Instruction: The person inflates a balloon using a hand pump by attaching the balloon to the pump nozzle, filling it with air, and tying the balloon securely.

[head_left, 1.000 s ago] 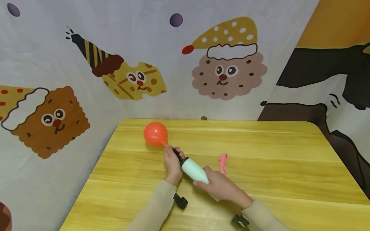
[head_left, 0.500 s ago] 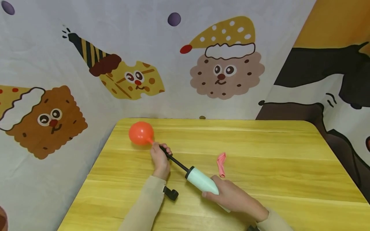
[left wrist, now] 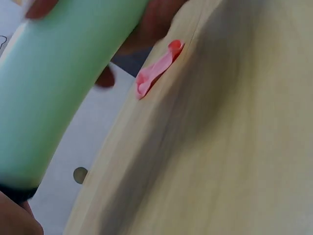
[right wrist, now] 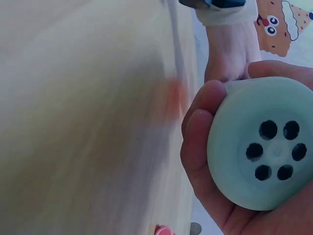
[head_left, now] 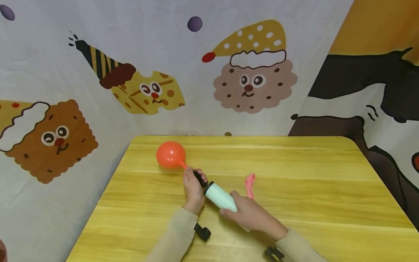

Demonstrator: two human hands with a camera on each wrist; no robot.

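A partly inflated red balloon [head_left: 170, 155] sits on the front of a hand balloon pump, its neck running to the left hand. My left hand [head_left: 193, 186] grips the pump's black nozzle end [head_left: 199, 179] together with the balloon's neck. Curled round the mint-green pump barrel [head_left: 220, 196] is my right hand [head_left: 250, 213]. The barrel stands close against the left hand, with the black rod hidden. In the right wrist view, the pump's round end [right wrist: 276, 147] shows several dark holes. A limp pink balloon [head_left: 250, 185] lies on the table just beyond the right hand.
The wooden table [head_left: 311, 174] reaches to a cloth backdrop [head_left: 199, 72] printed with cartoon biscuits and cheese. Black camera mounts sit on both wrists, the left mount [head_left: 203, 232] and the right mount [head_left: 274, 253].
The hands first moved apart, drawing out the black rod, and are now back together with the rod hidden. The red balloon swung left, then partly back right, and looks slightly larger.
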